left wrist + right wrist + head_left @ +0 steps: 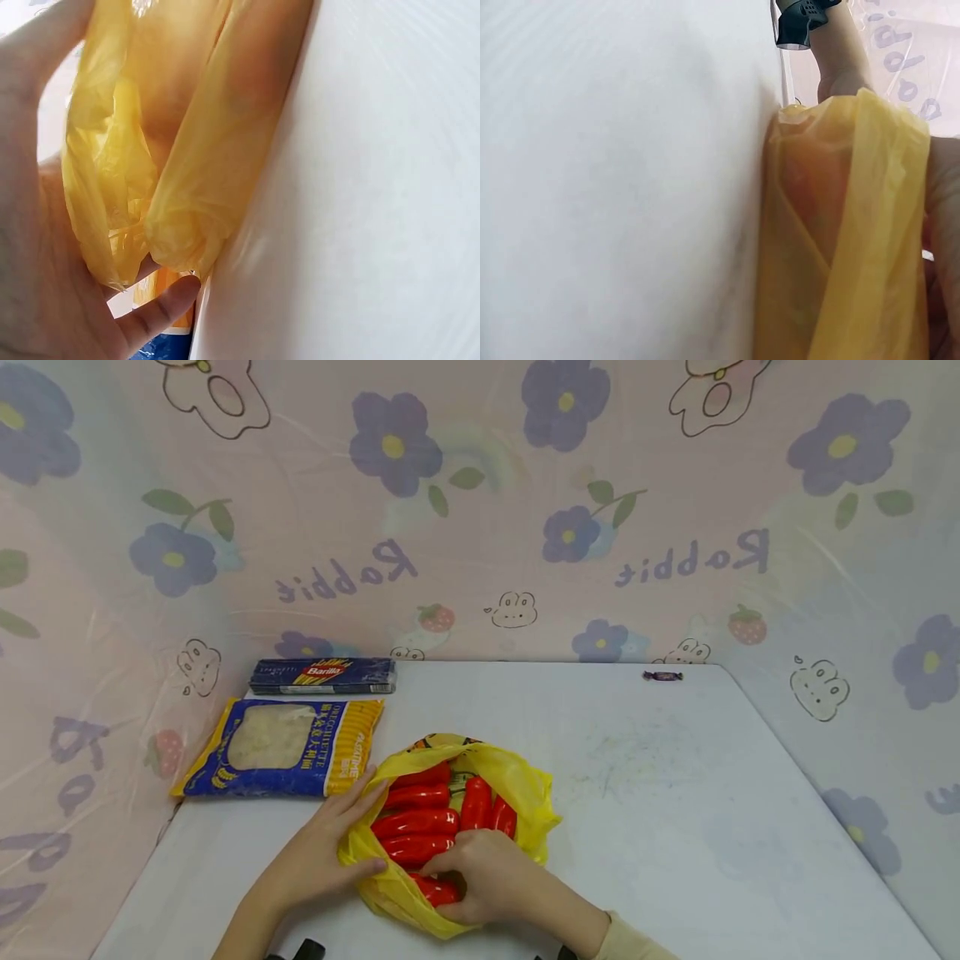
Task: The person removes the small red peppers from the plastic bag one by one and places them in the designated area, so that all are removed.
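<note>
A yellow plastic bag (536, 785) stands open at the front of the table, with several glossy red peppers (416, 821) inside. My right hand (498, 877) reaches into the bag's near side. Its thumb and bent fingers pinch the nearest red pepper (435, 888), part of which the hand hides. Along the bag's left side rests my left hand (322, 847), fingers long and spread, thumb over the rim. The left wrist view shows the bag's folded plastic (202, 172) against this palm. In the right wrist view the bag's wall (817, 225) covers most of the right hand.
Behind my left hand lies a blue and yellow orecchiette pasta packet (273, 747). A dark blue Barilla box (322, 677) is at the back left edge. One small wrapped candy (663, 676) lies at the back right of the white table (675, 827). Patterned curtains (480, 527) enclose the table.
</note>
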{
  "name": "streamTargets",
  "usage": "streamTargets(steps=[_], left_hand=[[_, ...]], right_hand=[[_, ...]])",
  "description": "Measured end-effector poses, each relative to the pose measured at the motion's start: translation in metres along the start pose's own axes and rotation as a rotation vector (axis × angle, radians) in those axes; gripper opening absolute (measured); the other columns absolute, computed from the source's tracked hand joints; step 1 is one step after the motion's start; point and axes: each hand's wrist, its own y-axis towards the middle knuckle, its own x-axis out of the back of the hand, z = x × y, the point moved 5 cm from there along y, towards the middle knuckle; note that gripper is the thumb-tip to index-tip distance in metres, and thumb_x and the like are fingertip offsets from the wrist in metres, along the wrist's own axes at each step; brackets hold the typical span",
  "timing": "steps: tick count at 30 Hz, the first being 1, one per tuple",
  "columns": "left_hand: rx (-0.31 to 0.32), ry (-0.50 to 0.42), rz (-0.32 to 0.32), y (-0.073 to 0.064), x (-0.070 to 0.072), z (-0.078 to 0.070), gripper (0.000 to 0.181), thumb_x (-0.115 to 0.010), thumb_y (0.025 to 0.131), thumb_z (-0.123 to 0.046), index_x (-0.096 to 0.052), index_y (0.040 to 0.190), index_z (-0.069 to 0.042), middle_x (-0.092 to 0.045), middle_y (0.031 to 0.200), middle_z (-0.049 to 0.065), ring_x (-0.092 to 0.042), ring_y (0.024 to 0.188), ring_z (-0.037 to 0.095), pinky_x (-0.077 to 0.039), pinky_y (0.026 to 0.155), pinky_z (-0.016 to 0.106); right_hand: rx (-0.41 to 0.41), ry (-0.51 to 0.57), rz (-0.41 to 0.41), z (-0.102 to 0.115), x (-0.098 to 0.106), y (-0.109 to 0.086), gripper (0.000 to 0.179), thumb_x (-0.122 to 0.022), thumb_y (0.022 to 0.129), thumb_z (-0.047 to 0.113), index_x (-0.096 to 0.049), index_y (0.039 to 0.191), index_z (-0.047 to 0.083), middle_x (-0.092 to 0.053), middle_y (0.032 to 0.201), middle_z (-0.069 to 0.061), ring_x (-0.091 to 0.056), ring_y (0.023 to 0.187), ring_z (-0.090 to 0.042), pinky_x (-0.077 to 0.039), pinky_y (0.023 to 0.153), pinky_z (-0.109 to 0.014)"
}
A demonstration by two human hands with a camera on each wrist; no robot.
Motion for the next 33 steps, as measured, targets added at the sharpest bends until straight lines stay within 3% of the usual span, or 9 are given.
streamTargets(steps=[6, 13, 22, 33], left_hand=[[0.008, 0.015, -0.001, -0.001, -0.003, 0.001, 0.105, -0.077, 0.082, -0.072, -0.028, 0.169, -0.037, -0.025, 0.177, -0.001, -0.04, 0.152, 0.04, -0.045, 0.11, 0.072], [0.03, 0.015, 0.001, 0.0, -0.002, 0.0, 0.11, -0.077, 0.081, -0.074, -0.023, 0.17, -0.037, -0.027, 0.176, -0.003, -0.04, 0.153, 0.04, -0.044, 0.112, 0.071], [0.035, 0.01, 0.011, 0.0, -0.003, 0.0, 0.11, -0.076, 0.081, -0.075, -0.024, 0.17, -0.036, -0.026, 0.176, -0.005, -0.039, 0.153, 0.039, -0.044, 0.113, 0.07], [0.028, 0.006, 0.008, 0.0, -0.004, 0.001, 0.112, -0.077, 0.08, -0.075, -0.023, 0.17, -0.035, -0.026, 0.176, -0.003, -0.039, 0.153, 0.039, -0.044, 0.113, 0.07]], right_hand=[[-0.034, 0.0, 0.013, 0.0, -0.002, 0.0, 0.039, -0.086, 0.085, 0.04, -0.08, 0.122, 0.031, -0.071, 0.086, 0.026, -0.047, 0.065, 0.008, -0.042, 0.062, -0.007], [-0.036, 0.059, -0.01, -0.001, 0.0, 0.0, 0.037, -0.086, 0.085, 0.037, -0.081, 0.121, 0.028, -0.074, 0.09, 0.024, -0.049, 0.066, 0.01, -0.044, 0.063, -0.006], [-0.092, 0.16, -0.029, -0.008, 0.012, -0.003, 0.035, -0.084, 0.088, 0.045, -0.081, 0.12, 0.032, -0.076, 0.109, 0.025, -0.061, 0.096, 0.009, -0.054, 0.086, -0.016], [-0.112, 0.192, -0.129, -0.019, 0.042, -0.013, 0.03, -0.087, 0.087, 0.04, -0.084, 0.114, 0.028, -0.078, 0.109, 0.02, -0.066, 0.104, 0.0, -0.057, 0.095, -0.025]])
